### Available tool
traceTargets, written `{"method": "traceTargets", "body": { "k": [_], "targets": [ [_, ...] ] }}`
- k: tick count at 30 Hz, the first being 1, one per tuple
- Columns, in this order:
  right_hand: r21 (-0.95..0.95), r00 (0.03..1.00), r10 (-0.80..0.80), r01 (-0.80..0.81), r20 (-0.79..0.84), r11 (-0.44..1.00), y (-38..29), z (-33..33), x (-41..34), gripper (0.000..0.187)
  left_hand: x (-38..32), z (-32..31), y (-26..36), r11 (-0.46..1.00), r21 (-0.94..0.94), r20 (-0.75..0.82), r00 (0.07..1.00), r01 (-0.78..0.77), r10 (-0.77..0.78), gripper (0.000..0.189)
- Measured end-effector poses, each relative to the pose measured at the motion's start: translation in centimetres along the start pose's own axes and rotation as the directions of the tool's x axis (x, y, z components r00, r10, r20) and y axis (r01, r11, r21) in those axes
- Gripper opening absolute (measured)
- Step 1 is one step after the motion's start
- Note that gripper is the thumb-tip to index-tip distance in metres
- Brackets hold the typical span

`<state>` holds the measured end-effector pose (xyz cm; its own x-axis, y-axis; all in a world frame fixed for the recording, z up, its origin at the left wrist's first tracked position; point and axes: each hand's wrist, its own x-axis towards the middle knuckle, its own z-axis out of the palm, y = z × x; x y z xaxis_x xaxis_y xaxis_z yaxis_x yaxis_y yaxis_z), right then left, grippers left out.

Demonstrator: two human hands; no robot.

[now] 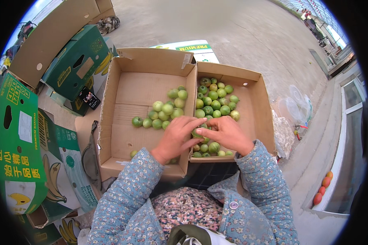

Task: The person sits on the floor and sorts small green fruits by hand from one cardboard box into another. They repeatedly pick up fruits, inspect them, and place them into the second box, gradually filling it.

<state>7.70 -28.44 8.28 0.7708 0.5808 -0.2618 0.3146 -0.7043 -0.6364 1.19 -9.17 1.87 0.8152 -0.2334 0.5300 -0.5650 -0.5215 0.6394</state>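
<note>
My left hand [178, 134] and my right hand [228, 133] meet over the shared edge of two open cardboard boxes, their fingers around one green tomato [196, 133]. Inside the left cardboard box [132, 88], pale green tomatoes [167, 108] lie in a loose group towards its right wall. The right cardboard box [253, 101] has darker and lighter green tomatoes [213, 95] along its left side, and several more green tomatoes [214, 147] at its near end. My hands and sleeves cover part of both boxes.
Banana cartons [76, 62] stand on the left, with a phone [89, 98] propped against one. A cat [108, 25] lies beyond them. Clear plastic containers [294, 105] sit right of the boxes. Red tomatoes [322, 190] line a window sill.
</note>
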Motion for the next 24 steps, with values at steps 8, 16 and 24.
{"method": "traceTargets", "body": {
  "k": [8,16,24],
  "targets": [
    [-0.57,0.981,0.042,0.075,0.189,0.819,5.1,3.0,-0.7,0.036,-0.4,-0.1,-1.9,0.898,0.219,-0.36,0.887,0.382,-0.29,0.05],
    [-0.484,0.981,-0.004,0.1,0.196,0.869,4.8,2.0,-0.4,0.038,-0.8,0.3,-2.1,0.921,0.251,-0.213,0.945,0.299,-0.249,0.071],
    [0.416,0.999,-0.036,0.025,0.019,0.909,0.6,0.5,-0.2,0.047,-0.3,-0.1,-0.5,0.998,0.058,0.035,0.999,-0.026,0.024,0.068]
  ]
}}
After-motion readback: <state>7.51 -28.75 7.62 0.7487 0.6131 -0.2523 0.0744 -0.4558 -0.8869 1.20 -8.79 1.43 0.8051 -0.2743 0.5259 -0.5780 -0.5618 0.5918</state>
